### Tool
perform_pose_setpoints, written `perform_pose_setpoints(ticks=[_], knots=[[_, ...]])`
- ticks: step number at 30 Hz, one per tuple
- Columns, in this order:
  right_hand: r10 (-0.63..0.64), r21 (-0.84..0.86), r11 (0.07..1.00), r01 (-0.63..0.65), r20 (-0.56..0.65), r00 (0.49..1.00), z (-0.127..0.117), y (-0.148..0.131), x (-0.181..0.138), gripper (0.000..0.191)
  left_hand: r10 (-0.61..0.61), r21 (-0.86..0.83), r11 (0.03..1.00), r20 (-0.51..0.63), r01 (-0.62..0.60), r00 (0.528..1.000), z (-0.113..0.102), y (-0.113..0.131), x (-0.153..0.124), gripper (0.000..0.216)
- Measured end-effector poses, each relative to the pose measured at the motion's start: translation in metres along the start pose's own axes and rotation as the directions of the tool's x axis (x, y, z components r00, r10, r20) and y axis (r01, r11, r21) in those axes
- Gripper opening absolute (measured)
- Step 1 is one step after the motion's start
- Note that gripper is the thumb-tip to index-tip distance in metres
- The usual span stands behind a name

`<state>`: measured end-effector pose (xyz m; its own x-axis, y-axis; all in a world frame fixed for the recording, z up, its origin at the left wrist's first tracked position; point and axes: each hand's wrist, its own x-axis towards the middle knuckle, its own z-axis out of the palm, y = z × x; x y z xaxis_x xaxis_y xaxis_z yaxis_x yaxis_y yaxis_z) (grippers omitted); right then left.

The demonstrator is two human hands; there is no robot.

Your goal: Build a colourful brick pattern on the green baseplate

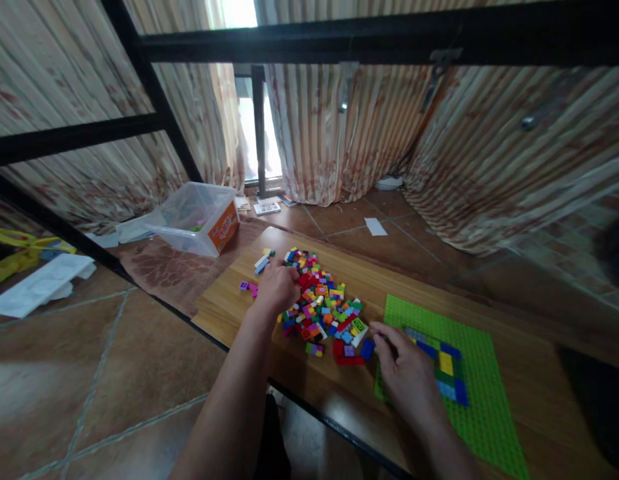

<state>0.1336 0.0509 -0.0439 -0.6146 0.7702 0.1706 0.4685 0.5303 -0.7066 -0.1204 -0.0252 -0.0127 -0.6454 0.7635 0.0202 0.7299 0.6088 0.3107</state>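
Note:
A loose heap of small coloured toy bricks (319, 303) lies on the wooden table. My left hand (277, 285) is at the heap's left side, its fingers curled in among the bricks. Its fingertips are partly hidden, and I cannot make out what they hold. My right hand (407, 365) is over the left part of a green baseplate (477, 347), with thumb and forefinger bent and slightly apart near the heap's right end. No brick shows between them. Partly behind this hand, a flat block of blue, yellow and green bricks (445, 363) sits on the baseplate.
A clear plastic bin (189, 213) with an orange label stands on the floor beyond the table (229, 293). Black metal bars (154, 120) cross the upper view. Some bricks lie apart at the left, including a purple one (244, 286). Patterned curtains (309, 133) hang behind.

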Motion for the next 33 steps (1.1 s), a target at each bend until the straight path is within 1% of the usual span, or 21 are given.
perform_pose_setpoints(ticks=[4,6,8,12,14,17,21,25,27,30,31,33], knots=[[0.05,0.067,0.997,-0.046,-0.064,0.997,-0.007,-0.003,0.0,0.031,0.024,0.017,1.0,0.0,-0.024,1.0,0.0,0.002,0.003,0.017],[0.054,0.077,0.996,-0.047,-0.084,0.995,-0.007,-0.006,-0.001,0.03,0.022,0.019,1.0,0.007,-0.022,1.0,0.001,0.003,0.005,0.018],[0.02,0.064,0.998,-0.015,-0.08,0.997,-0.003,-0.011,-0.002,0.028,0.008,0.024,1.0,0.02,-0.008,1.0,0.002,0.003,0.007,0.019],[-0.081,0.023,0.996,0.083,-0.056,0.995,0.01,-0.019,-0.005,0.027,-0.019,0.021,1.0,0.01,0.019,1.0,0.007,0.003,0.011,0.022],[-0.101,0.025,0.994,0.103,-0.055,0.993,0.014,-0.021,-0.005,0.027,-0.007,0.024,1.0,0.017,0.007,1.0,0.009,0.003,0.012,0.022],[-0.111,0.035,0.993,0.113,-0.052,0.992,0.013,-0.021,-0.005,0.026,0.016,0.055,0.998,0.026,-0.017,1.0,0.009,0.006,0.013,0.023],[-0.116,0.052,0.992,0.119,-0.063,0.991,0.009,-0.02,-0.005,0.025,0.013,0.103,0.995,0.024,-0.015,1.0,0.001,0.01,0.01,0.024],[-0.118,0.054,0.991,0.122,-0.078,0.99,0.006,-0.02,-0.005,0.024,0.017,0.126,0.992,0.028,-0.021,0.999,-0.014,0.012,0.004,0.026],[-0.117,0.056,0.991,0.122,-0.081,0.99,0.005,-0.019,-0.005,0.023,-0.028,0.123,0.992,0.06,0.021,0.998,-0.022,0.013,-0.001,0.026],[-0.109,0.061,0.992,0.113,-0.077,0.991,0.001,-0.018,-0.006,0.023,-0.145,0.074,0.988,0.083,0.138,0.986,-0.03,0.015,-0.009,0.028],[-0.107,0.062,0.992,0.112,-0.078,0.991,0.0,-0.017,-0.006,0.023,-0.161,0.048,0.986,0.074,0.158,0.984,-0.031,0.016,-0.012,0.028],[-0.109,0.06,0.992,0.115,-0.085,0.99,-0.003,-0.016,-0.007,0.023,-0.158,-0.021,0.987,0.044,0.159,0.986,-0.031,0.017,-0.015,0.026]])
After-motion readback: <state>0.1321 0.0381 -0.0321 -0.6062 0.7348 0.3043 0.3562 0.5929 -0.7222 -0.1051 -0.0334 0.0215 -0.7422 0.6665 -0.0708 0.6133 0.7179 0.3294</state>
